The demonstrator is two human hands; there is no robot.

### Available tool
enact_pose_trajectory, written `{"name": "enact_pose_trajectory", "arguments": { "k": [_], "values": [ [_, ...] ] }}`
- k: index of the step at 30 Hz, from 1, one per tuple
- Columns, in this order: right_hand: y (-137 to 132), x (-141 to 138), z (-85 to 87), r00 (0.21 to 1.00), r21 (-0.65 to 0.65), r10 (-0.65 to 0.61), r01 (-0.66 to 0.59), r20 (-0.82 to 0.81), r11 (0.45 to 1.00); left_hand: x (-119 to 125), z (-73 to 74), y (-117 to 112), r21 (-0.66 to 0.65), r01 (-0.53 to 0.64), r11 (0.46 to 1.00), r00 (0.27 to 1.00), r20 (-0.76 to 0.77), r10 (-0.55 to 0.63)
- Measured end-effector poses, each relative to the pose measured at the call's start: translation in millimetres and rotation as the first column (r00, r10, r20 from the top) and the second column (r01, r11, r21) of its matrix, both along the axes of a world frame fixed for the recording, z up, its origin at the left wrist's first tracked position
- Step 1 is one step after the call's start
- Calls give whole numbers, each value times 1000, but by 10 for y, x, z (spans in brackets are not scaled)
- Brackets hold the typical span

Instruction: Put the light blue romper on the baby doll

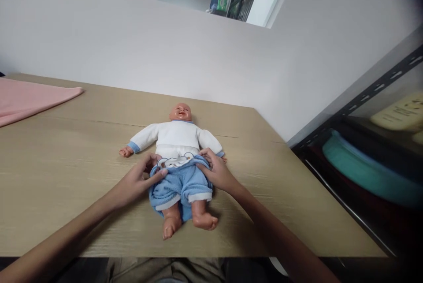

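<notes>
On its back on the wooden table (82, 173) lies a baby doll (181, 113), its head toward the wall and its bare feet toward me. It wears a white top (176, 135) with blue cuffs. Blue pants (185, 179) with white leg hems cover its hips and thighs. My left hand (142, 175) grips the pants' waistband on the left side, thumb on the outside. On the right side my right hand (214, 170) pinches the same waistband. A white patterned piece of fabric shows at the waist between my hands.
A pink cloth (33, 98) lies at the table's far left. The white wall (148, 49) borders the table's back edge. To the right stands a dark metal rack (357, 106) holding a teal basin (370, 168) and a yellow item (399, 111).
</notes>
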State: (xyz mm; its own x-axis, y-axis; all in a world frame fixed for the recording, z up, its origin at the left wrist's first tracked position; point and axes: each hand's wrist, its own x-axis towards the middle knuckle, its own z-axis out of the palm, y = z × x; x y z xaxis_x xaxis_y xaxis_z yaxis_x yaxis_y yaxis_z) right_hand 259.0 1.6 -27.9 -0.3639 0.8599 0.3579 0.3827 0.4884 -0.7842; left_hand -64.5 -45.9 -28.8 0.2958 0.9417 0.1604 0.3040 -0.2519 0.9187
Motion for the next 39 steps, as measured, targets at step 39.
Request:
{"name": "enact_pose_trajectory", "arguments": {
  "k": [39],
  "values": [
    [659,-324,61,987,150,-156,158,-26,976,169,-101,959,-195,118,974,887,461,-15]
  ]
}}
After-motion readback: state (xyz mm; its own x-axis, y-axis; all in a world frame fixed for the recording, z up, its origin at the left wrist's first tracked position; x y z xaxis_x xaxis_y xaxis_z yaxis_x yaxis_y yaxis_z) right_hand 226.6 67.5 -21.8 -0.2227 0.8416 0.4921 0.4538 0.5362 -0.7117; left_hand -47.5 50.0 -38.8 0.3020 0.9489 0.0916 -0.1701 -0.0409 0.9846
